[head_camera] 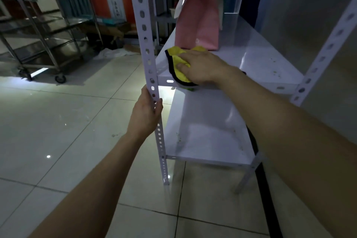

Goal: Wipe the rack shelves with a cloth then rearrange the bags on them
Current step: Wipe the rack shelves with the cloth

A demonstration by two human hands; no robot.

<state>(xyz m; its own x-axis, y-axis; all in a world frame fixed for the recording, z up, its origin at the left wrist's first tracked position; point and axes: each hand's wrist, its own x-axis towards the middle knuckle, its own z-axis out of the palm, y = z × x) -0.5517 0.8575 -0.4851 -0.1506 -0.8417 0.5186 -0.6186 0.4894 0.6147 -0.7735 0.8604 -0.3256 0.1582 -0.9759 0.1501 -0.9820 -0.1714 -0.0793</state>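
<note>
Right hand [199, 67] flat on the yellow cloth [176, 56], fingers spread, pressing it onto the front left corner of the shelf [260, 60]. Left hand [144, 110] is wrapped round the rack post [144, 31], just below that shelf.

Watch the pink bag [199, 23]: it stands right behind the cloth (touching it, I think), so a stroke pushed backward could tip it. The cloth's dark edge also hangs over the shelf's front lip, so a sideways swipe might drag it off. The dirt specks lie to the right, well apart from the cloth.
</note>
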